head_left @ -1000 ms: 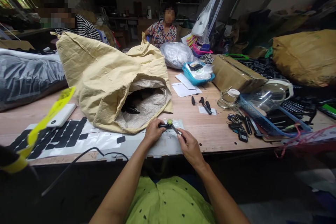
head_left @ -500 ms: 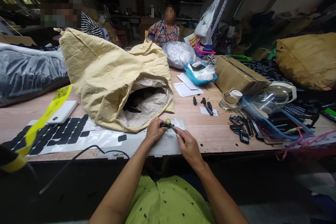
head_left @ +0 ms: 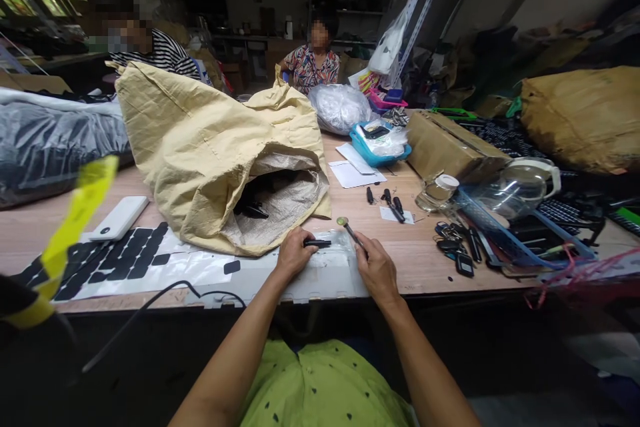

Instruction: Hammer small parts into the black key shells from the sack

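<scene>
My left hand [head_left: 293, 253] pinches a small black stick-like part [head_left: 317, 243] just above a white keyboard frame [head_left: 320, 277] at the table's near edge. My right hand [head_left: 376, 268] holds a thin dark tool with a round greenish tip [head_left: 345, 224]; the tip is raised and apart from the black part. A clear plastic bag [head_left: 336, 238] lies between the two hands. Left of the frame lies a white sheet with rows of black keycaps [head_left: 125, 257].
A big tan sack [head_left: 200, 140] lies open behind my hands. Screwdrivers [head_left: 393, 203], a jar [head_left: 435, 192], keys [head_left: 457, 250] and a blue tray [head_left: 505, 230] are on the right. A white power bank [head_left: 119, 217] and a black cable [head_left: 150, 300] are at left. Two people sit across.
My right hand has moved to the right and lifted the tool's round tip away from the black part, which stays in my left hand. The view tilted slightly.
</scene>
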Tool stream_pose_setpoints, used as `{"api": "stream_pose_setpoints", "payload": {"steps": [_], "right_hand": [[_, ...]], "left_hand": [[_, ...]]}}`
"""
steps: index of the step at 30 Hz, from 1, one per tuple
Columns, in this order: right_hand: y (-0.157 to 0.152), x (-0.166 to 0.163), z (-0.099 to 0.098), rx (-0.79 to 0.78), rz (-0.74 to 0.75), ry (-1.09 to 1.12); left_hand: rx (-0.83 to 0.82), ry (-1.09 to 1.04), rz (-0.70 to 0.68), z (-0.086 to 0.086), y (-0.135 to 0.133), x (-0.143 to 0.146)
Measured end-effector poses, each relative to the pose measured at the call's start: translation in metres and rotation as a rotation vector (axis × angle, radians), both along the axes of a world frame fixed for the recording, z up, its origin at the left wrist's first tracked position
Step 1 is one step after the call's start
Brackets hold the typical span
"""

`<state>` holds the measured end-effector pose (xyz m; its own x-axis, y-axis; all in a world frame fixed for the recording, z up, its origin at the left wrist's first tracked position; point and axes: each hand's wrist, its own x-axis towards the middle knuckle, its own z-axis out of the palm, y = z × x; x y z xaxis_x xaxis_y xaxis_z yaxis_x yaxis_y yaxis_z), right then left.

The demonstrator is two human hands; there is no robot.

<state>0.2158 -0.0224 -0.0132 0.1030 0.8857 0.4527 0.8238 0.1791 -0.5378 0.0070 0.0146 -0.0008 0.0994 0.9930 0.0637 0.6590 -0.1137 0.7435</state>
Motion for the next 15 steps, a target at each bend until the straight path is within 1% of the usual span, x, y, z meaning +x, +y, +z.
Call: {"api": "stream_pose_setpoints", "payload": {"steps": [2,4,7,10,12,13,15], "right_hand": [[0.006,0.01,-0.004,-0.001,-0.095,-0.135],[0.01,0.016,-0.009,0.012,-0.153,-0.259],[0.01,0.019,-0.015,0.027,-0.185,-0.374],[0.009,0.017,-0.014,0.021,-0.185,-0.419],[0.009,0.015,-0.013,0.023,-0.185,-0.441],[0.008,0.014,-0.012,0.028,-0.187,-0.451],[0.008,0.014,-0.011,0.038,-0.19,-0.468]], "left_hand": [[0.014,0.012,0.017,0.0,-0.002,0.001],[0.025,0.025,0.022,0.001,-0.003,0.002],[0.032,0.048,0.004,0.003,-0.002,0.003],[0.044,0.069,-0.013,0.007,-0.005,0.002],[0.064,0.039,-0.034,0.008,-0.017,0.001],[0.076,0.007,-0.066,0.007,-0.027,0.0],[0.109,-0.063,-0.203,0.001,-0.055,-0.002]]}}
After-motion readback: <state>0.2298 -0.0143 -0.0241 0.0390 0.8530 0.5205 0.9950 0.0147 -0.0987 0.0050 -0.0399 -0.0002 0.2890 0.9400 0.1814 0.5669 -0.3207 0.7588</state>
